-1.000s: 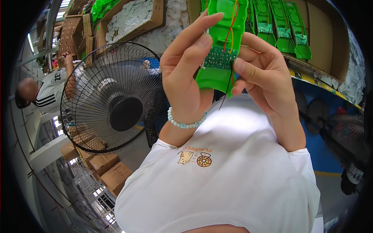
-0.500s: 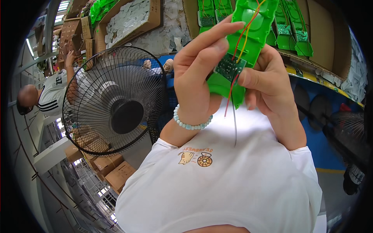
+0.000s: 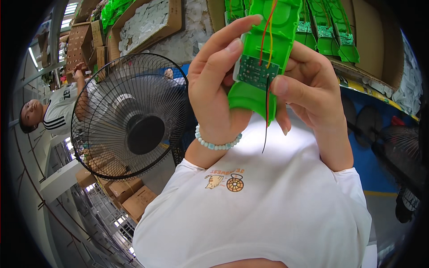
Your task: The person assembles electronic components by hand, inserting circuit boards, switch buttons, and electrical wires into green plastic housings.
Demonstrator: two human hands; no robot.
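Between my two hands is a long green plastic housing point(image 3: 251, 95), its hollow inner side up. A small green circuit board point(image 3: 254, 71) sits across the housing, with solder points showing. A red wire point(image 3: 267, 30) and a yellow wire point(image 3: 271, 44) run from the board up the shell. A thin black wire point(image 3: 264, 137) hangs past the lower end beside another red one. My left hand point(image 3: 213, 82) is closed round the housing's left edge. My right hand point(image 3: 313, 87) grips the right edge, its thumb at the board's corner by the wires; some fingers are hidden behind.
A large black fan point(image 3: 146, 134) stands to my left, a person point(image 3: 60, 105) beyond it. Several more green housings point(image 3: 344, 42) with boards lie in a cardboard box point(image 3: 380, 44) at the far right. Another box point(image 3: 172, 18) holds clear plastic pieces.
Both hands have shifted slightly left with the housing, which is turned so more of the board shows. The loose red and black wires have swung closer together.
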